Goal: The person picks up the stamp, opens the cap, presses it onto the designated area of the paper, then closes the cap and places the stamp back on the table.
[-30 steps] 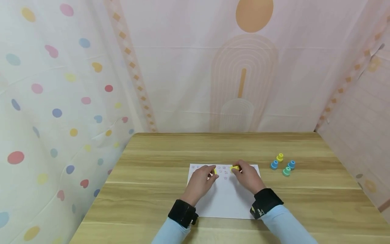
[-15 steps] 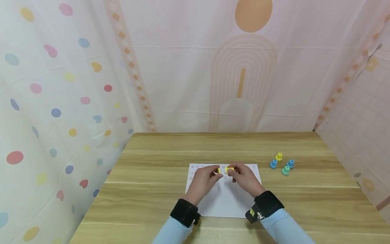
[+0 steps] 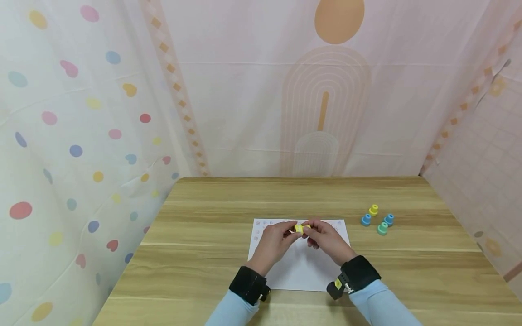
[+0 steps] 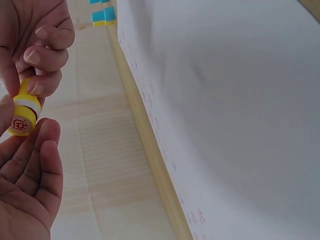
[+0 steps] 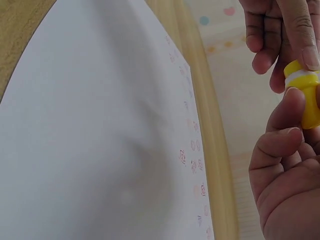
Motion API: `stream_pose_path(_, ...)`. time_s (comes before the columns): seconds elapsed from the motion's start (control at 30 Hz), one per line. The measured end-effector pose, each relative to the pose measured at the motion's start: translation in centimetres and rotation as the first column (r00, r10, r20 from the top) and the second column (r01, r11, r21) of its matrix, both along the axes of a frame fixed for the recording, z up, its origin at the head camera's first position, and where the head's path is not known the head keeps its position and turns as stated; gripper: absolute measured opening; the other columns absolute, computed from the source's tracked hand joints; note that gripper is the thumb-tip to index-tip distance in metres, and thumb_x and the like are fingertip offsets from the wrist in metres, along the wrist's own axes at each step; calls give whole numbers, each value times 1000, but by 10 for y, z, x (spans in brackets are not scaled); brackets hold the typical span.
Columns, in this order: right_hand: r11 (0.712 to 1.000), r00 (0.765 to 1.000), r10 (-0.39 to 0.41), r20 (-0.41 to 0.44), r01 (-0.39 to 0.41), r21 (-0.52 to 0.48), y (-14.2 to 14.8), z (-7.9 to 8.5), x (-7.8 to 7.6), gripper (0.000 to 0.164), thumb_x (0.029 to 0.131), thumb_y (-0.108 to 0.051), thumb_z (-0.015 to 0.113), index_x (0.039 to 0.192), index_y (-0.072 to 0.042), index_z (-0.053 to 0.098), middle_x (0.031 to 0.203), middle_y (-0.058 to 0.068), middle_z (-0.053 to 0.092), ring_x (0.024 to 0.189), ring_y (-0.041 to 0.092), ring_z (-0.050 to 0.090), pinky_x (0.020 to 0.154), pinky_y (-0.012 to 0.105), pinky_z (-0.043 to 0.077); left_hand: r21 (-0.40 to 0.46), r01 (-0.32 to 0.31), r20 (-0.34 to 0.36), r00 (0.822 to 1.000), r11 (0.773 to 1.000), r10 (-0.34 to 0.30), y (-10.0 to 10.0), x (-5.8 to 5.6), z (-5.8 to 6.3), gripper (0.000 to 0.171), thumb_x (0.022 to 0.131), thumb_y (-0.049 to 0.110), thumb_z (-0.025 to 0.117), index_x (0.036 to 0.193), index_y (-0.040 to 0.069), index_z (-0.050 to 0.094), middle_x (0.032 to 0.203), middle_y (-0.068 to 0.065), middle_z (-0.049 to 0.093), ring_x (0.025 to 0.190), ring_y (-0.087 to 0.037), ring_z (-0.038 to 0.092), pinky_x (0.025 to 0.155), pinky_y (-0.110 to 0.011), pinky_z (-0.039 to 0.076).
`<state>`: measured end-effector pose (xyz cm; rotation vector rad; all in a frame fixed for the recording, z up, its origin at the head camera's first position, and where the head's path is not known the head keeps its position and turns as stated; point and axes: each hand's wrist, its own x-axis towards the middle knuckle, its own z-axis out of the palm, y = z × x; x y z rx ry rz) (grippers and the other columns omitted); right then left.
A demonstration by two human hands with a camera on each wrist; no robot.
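A small yellow stamp (image 3: 306, 229) is held over the upper part of a white sheet of paper (image 3: 299, 271). My right hand (image 3: 329, 240) pinches its narrow handle. From the other side, the thumb and fingers of my left hand (image 3: 271, 244) pinch the yellow cap (image 4: 20, 125), which has a red design on its end. A white band (image 5: 301, 76) shows between cap and body, and the two parts meet in line. Rows of small faint prints (image 5: 183, 156) run along the paper's far edge.
To the right of the paper stand several more stamps: a yellow stamp (image 3: 373, 210), a green stamp (image 3: 382, 228) and two blue ones. The wooden table (image 3: 195, 253) ends at a patterned curtain (image 3: 244, 113) behind and at the left.
The hands have come together: the right hand moved left with the stamp and the left hand moved slightly right with the cap, so the two parts, apart before, now meet.
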<state>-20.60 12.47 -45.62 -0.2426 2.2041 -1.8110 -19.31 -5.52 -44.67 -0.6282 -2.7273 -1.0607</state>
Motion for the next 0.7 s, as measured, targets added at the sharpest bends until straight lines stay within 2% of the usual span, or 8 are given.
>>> stream_pose_path(0.3, 991, 997, 71, 23, -67, -119, 3, 3, 3, 36, 99, -26, 51, 116, 6, 54, 83, 4, 57, 70, 16, 50, 61, 25, 42, 24, 21, -7, 1000, 999, -21, 2, 1, 3, 36, 88, 27, 67, 118, 8, 68, 89, -3, 73, 74, -8, 59, 66, -26, 57)
stream_pose_path(0.5, 985, 995, 77, 68, -65, -162, 4, 8, 7, 37, 98, -33, 52, 111, 1, 56, 82, 5, 55, 71, 16, 50, 64, 25, 44, 88, 29, -28, 999, 996, -26, 4, 1, 6, 32, 85, 25, 69, 112, 8, 72, 86, -3, 74, 70, -8, 60, 63, -25, 58)
stream_pose_path(0.6, 985, 995, 73, 70, -61, -164, 4, 9, 7, 35, 99, -32, 51, 110, 1, 55, 82, 5, 55, 71, 15, 50, 63, 24, 44, 65, 26, -37, 999, 998, -23, 6, 3, 9, 31, 86, 25, 69, 112, 7, 72, 83, -3, 73, 69, -9, 58, 61, -25, 57)
stream_pose_path(0.7, 987, 996, 69, 60, -59, -148, 2, 8, 6, 33, 99, -30, 50, 111, 1, 55, 80, 3, 55, 70, 15, 50, 61, 23, 42, -7, 11, -38, 999, 1000, -11, 6, 5, 9, 33, 88, 26, 67, 115, 7, 70, 83, -3, 70, 71, -11, 56, 63, -26, 55)
